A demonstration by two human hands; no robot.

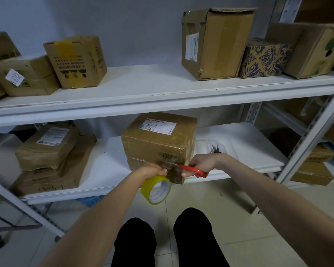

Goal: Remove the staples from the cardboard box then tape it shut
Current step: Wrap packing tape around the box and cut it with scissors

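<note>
Works at white shelving rack point(162, 97), using lower shelf point(239, 139) as bench, likely for hand-height reach. Has cardboard box point(158, 139) sitting at front edge of that shelf, centre, label up, near face toward body for reaching seam without leaning in. Looks glossy with tape on top and front; spots no staples. Judged to be in taping stage, late in task. Grips yellow tape roll point(156, 189) with left hand point(154, 170), fingers curled over roll's top, roll hanging just below shelf edge in front of box. Seems to pull strip taut off box's lower front corner. Clamps right hand point(201, 162) round red scissors point(195, 171), tips aimed left at stretch between roll and box, presumably to cut tape free; cannot tell blade state. Leaves dark pliers point(215, 148) on shelf just right of box, behind right wrist, likely the staple tool, set within reach. Risks nicking left fingers, close to blade tips. Calls for cut near box, then pressing loose end flat.
</note>
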